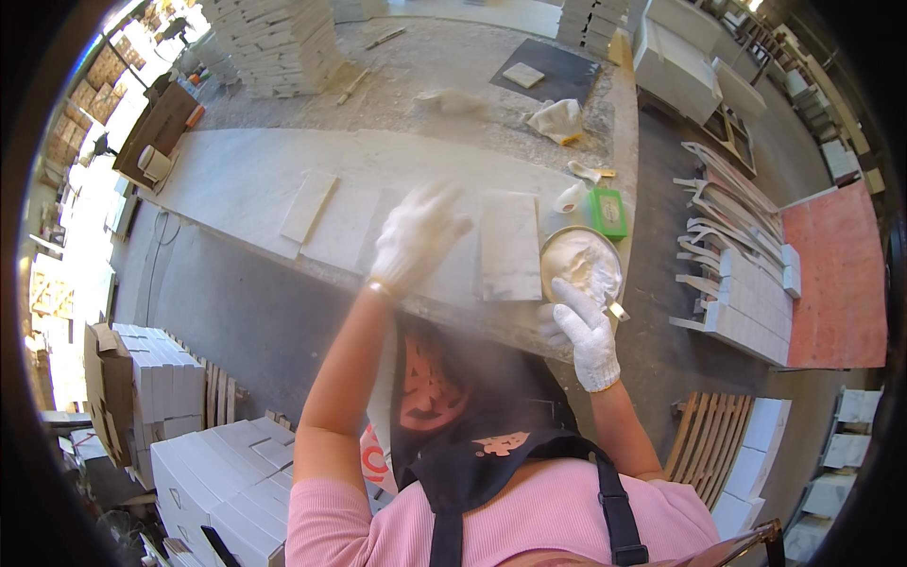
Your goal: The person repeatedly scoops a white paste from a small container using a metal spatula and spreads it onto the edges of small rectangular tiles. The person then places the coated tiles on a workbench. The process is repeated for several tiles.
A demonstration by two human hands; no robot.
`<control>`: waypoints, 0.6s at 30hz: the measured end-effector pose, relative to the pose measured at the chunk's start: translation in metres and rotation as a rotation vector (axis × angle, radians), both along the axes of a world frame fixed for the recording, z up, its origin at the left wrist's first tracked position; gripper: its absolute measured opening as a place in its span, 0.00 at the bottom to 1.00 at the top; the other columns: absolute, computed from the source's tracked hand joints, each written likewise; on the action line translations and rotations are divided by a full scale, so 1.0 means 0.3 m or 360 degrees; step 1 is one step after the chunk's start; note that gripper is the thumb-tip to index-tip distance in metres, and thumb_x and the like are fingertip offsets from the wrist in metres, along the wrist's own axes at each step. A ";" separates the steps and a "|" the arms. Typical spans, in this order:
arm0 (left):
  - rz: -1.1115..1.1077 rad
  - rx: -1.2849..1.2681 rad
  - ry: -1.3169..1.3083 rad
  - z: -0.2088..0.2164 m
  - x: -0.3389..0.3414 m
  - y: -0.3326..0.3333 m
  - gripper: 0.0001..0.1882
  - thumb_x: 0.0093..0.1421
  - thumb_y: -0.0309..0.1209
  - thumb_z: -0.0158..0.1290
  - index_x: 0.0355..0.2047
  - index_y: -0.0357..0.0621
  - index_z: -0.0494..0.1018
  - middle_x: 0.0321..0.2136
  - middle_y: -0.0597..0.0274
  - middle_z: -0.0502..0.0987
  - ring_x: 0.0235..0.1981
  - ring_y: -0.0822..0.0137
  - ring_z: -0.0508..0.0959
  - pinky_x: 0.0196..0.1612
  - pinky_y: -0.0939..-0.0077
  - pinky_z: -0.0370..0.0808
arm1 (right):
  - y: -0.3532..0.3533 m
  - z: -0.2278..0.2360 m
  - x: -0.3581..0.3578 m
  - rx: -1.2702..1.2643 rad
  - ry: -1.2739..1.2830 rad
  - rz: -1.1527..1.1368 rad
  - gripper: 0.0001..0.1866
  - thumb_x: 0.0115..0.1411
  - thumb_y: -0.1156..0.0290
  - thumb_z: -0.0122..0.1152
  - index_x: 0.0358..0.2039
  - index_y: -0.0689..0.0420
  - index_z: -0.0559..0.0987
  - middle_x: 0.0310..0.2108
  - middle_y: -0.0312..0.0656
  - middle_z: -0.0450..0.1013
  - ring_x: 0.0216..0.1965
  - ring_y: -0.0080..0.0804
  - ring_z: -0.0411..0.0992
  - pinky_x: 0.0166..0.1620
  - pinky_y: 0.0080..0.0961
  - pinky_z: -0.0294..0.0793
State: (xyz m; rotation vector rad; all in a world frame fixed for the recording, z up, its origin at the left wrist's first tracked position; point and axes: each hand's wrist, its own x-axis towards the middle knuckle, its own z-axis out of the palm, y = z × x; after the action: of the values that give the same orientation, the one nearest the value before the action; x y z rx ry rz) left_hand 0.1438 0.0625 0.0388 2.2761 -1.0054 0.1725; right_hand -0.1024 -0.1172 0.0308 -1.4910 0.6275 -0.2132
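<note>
- The right hand (pixel 584 326), in a white glove, was seen at the near rim of a round bowl (pixel 550 248) of white paste (pixel 584 265); its fingers were curled around what appeared to be a small metal tool (pixel 618 310), though how firmly it was gripped could not be told.
- The left hand (pixel 416 236), also gloved, was held raised above the workbench (pixel 236 180) with fingers spread, grasping nothing.
- A rectangular marble tile (pixel 509 246) was laid flat on the bench between the two hands, touching or just beside the bowl on its left.
- The tile's long axis was set running away from the person, roughly parallel to the bowl's left side.
- The tile was judged just beside the left hand and a little farther from the right hand.
- A green block (pixel 607 212) was set just beyond the bowl.
</note>
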 end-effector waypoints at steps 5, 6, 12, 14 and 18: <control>-0.0370 0.0284 -0.0396 -0.006 -0.053 -0.246 0.30 0.64 0.51 0.54 0.62 0.50 0.71 0.66 0.53 0.68 0.69 0.44 0.62 0.68 0.43 0.60 | 0.017 -0.004 0.025 -0.0151 0.0003 0.0171 0.28 0.66 0.73 0.58 0.66 0.64 0.71 0.59 0.43 0.73 0.58 0.30 0.70 0.61 0.25 0.68; -0.0396 0.0328 -0.0382 -0.005 -0.067 -0.273 0.31 0.64 0.52 0.54 0.63 0.50 0.70 0.67 0.54 0.67 0.70 0.45 0.61 0.68 0.42 0.57 | 0.017 -0.002 0.019 -0.0129 0.0013 0.0171 0.28 0.65 0.73 0.58 0.65 0.64 0.71 0.59 0.43 0.73 0.58 0.30 0.70 0.61 0.26 0.68; -0.0639 0.0054 -0.0506 0.035 -0.246 -0.178 0.31 0.53 0.45 0.61 0.55 0.46 0.74 0.56 0.55 0.74 0.61 0.51 0.70 0.62 0.48 0.66 | 0.002 -0.010 -0.023 0.0069 -0.0016 0.0123 0.28 0.64 0.76 0.56 0.65 0.65 0.71 0.59 0.44 0.72 0.59 0.32 0.70 0.62 0.27 0.68; -0.0771 0.0062 -0.0286 0.054 -0.338 -0.093 0.29 0.49 0.40 0.64 0.51 0.46 0.75 0.53 0.57 0.75 0.59 0.53 0.71 0.60 0.53 0.69 | -0.008 -0.018 -0.023 -0.0141 -0.0092 0.0153 0.28 0.63 0.76 0.56 0.65 0.64 0.71 0.58 0.44 0.73 0.56 0.32 0.72 0.60 0.27 0.71; -0.0654 -0.0202 0.0243 0.064 -0.424 0.076 0.26 0.55 0.30 0.62 0.56 0.42 0.76 0.53 0.53 0.78 0.53 0.53 0.77 0.58 0.59 0.73 | -0.013 -0.028 -0.007 -0.0039 -0.0042 0.0194 0.30 0.63 0.78 0.54 0.67 0.63 0.68 0.51 0.45 0.78 0.45 0.30 0.78 0.50 0.26 0.77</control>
State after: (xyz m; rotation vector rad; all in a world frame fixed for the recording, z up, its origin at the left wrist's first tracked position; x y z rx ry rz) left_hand 0.0167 0.0854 0.0582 1.8912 -1.3124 -0.1073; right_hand -0.1046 -0.1210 0.0225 -1.5423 0.5126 -0.1467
